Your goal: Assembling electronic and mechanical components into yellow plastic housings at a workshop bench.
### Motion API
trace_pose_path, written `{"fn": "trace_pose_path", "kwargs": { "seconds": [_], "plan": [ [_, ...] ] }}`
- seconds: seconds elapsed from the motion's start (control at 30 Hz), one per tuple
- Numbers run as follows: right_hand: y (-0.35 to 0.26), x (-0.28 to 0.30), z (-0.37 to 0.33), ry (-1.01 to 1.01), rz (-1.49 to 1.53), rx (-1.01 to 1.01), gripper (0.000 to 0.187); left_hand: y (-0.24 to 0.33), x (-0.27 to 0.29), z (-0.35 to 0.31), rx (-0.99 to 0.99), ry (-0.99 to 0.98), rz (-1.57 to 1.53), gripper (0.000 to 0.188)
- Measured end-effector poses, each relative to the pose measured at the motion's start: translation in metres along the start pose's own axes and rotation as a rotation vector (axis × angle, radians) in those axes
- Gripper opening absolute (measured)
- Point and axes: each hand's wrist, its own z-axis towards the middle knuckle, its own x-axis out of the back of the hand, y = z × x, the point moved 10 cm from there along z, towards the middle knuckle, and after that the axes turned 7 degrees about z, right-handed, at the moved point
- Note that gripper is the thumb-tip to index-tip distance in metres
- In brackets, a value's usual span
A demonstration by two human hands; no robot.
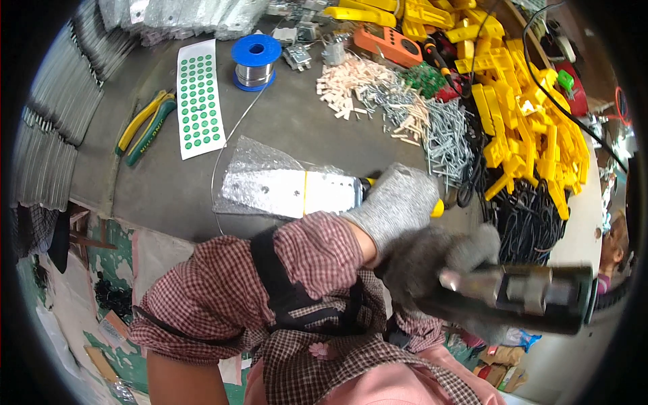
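My left hand (pixel 398 202), in a light grey knit glove, is closed around a yellow-and-black handle; its yellow end (pixel 437 208) sticks out past the fingers. Left of that hand, a shiny metal plate (pixel 263 192) with two holes and a yellow band lies on clear bubble wrap (pixel 253 158). My right hand (pixel 439 263), in a darker grey glove, is just below and blurred by motion. It grips a dark cylindrical tool (pixel 533 293) with a metal collar, also blurred. The exact kind of tool is hard to make out.
Pliers (pixel 145 128), a sheet of green round stickers (pixel 201 98) and a blue solder wire spool (pixel 256 61) lie at left. Screws (pixel 447 142), pale plugs (pixel 351 84), yellow plastic parts (pixel 516 115) and black cords (pixel 530 223) are heaped at right. Wrapped metal plates (pixel 61 135) are stacked far left.
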Motion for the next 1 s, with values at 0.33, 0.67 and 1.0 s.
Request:
{"fn": "trace_pose_path", "kwargs": {
  "seconds": [0.33,0.67,1.0],
  "plan": [
    [-0.067,0.008,-0.031,0.333,-0.224,0.434,0.063,0.010,0.005,-0.001,0.033,-0.043,0.095,0.038],
    [-0.009,0.020,-0.006,-0.368,0.211,-0.086,0.036,0.003,-0.004,0.017,0.057,-0.123,0.100,0.035],
    [-0.048,0.022,0.017,0.040,0.124,0.266,0.048,0.001,0.005,-0.001,0.096,-0.097,0.091,0.056]
  ]
}}
